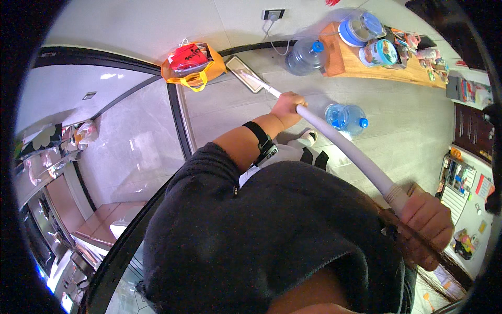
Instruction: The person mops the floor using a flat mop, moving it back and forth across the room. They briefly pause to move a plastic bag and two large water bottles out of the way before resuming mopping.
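A flat floor mop with a long white pole (pixel 341 141) runs diagonally across the view. Around the middle of the pole my left hand (pixel 288 108) is closed, with a dark band and device on its wrist. My right hand (pixel 425 229) grips the ribbed upper end, close to my body at the right. Far down the pole, the rectangular mop head (pixel 245 74) lies on the grey tiled floor (pixel 219 114), just right of an orange bag. Strands of hair partly cross my right hand.
The orange bag (pixel 215 64) with yellow handles holds red packaging. One large water bottle (pixel 306 59) stands by a wooden bench (pixel 376 66) bearing several containers; another bottle (pixel 345 117) is on the floor right of the pole. A black-framed glass panel (pixel 178 121) borders the left.
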Demonstrator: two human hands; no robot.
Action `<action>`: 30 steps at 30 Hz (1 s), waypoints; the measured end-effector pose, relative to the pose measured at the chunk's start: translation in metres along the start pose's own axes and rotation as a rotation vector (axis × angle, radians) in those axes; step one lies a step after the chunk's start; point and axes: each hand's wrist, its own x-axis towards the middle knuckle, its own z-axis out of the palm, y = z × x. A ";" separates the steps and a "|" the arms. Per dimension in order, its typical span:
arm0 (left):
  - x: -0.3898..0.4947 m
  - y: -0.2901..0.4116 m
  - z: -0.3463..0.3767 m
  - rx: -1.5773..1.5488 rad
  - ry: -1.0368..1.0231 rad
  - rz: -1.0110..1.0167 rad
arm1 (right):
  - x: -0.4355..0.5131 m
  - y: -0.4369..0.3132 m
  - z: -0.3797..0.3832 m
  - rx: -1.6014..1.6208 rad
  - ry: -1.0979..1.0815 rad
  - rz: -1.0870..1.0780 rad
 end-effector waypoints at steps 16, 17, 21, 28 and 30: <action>0.034 -0.017 -0.003 0.075 0.100 -0.103 | 0.010 0.016 -0.004 -0.096 0.013 0.120; 0.034 -0.016 -0.006 0.072 0.052 -0.093 | 0.009 0.011 -0.004 -0.088 0.008 0.116; 0.023 0.000 -0.009 -0.054 -0.133 -0.149 | 0.012 -0.006 -0.012 -0.051 0.005 0.101; -0.007 0.030 0.004 -0.074 -0.168 -0.113 | 0.015 -0.026 -0.017 -0.018 -0.030 0.082; -0.001 0.030 0.008 -0.030 -0.071 0.016 | 0.014 -0.028 -0.016 -0.019 -0.041 0.085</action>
